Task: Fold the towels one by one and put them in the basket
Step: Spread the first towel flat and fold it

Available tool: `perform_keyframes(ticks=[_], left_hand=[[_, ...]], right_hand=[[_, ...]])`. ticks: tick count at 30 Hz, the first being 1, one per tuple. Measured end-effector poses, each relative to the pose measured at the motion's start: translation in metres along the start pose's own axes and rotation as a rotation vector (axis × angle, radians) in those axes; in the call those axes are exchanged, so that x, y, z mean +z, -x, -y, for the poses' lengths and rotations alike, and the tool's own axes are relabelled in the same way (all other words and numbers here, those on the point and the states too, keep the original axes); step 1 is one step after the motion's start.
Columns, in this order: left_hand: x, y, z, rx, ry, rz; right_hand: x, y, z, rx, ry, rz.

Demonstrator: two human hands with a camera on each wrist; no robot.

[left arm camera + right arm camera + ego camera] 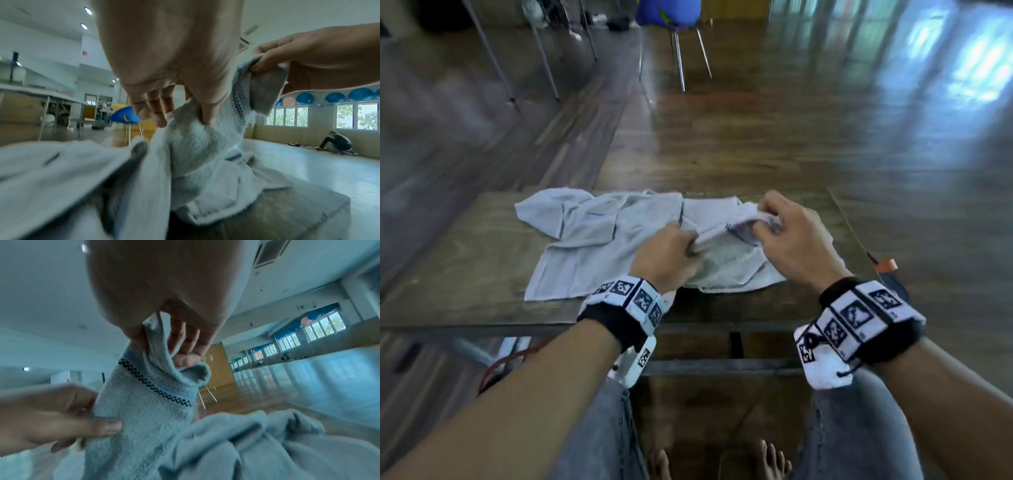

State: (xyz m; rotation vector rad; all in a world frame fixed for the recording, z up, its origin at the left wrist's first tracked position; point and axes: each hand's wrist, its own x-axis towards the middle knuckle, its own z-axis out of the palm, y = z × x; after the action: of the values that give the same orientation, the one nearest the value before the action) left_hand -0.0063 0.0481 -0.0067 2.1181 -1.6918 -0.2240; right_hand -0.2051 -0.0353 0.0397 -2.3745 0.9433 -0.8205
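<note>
A pale grey towel with a dark checkered border stripe (726, 233) (205, 142) (144, 405) is lifted off the pile on the wooden table (465, 253). My left hand (671, 253) (164, 113) pinches its edge lower down. My right hand (774, 222) (180, 353) grips the bunched end near the stripe, a little higher and to the right. A second, larger pale towel (585, 240) (61, 178) lies spread and rumpled on the table to the left. No basket is in view.
A blue chair (671, 13) with metal legs stands on the wooden floor beyond the table. Table legs (496, 61) rise at the far left. An orange-tipped object (887, 265) sits at the table's right edge. A person (337, 142) crouches far off by the windows.
</note>
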Motion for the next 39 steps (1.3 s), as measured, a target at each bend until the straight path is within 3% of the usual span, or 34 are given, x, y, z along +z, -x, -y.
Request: perform_keyframes(ticks=[5,10,17,21,23,26,30,34,39], left_hand=[[-0.077,0.006,-0.033,0.007,0.144,-0.187],[-0.139,0.010,-0.075,-0.002,0.204,-0.323],[-0.167,0.025,-0.113,-0.066,0.450,-0.509],[-0.182,0.026,-0.117,-0.115,0.556,-0.589],[-0.191,0.027,-0.115,-0.129,0.553,-0.620],[-0.197,0.029,-0.110,-0.126,0.508,-0.548],[-0.191,0.032,-0.101,-0.148,0.521,-0.400],[-0.171,0.035,-0.096,-0.026,0.328,-0.222],[-0.136,0.051,-0.104,0.296,0.452,-0.137]], right_hand=[[-0.053,0.001,0.043,-0.033,-0.088,-0.211],[-0.087,0.000,0.062,0.058,-0.196,-0.281],[-0.101,0.018,0.091,0.010,-0.202,-0.150],[-0.114,0.034,0.103,0.074,-0.381,0.051],[-0.120,0.038,0.103,0.070,-0.317,0.096],[-0.126,0.039,0.106,0.038,-0.059,-0.067],[-0.128,0.043,0.106,-0.028,-0.038,-0.311],[-0.122,0.047,0.102,-0.067,-0.096,-0.254],[-0.100,0.048,0.103,-0.047,0.005,-0.113]])
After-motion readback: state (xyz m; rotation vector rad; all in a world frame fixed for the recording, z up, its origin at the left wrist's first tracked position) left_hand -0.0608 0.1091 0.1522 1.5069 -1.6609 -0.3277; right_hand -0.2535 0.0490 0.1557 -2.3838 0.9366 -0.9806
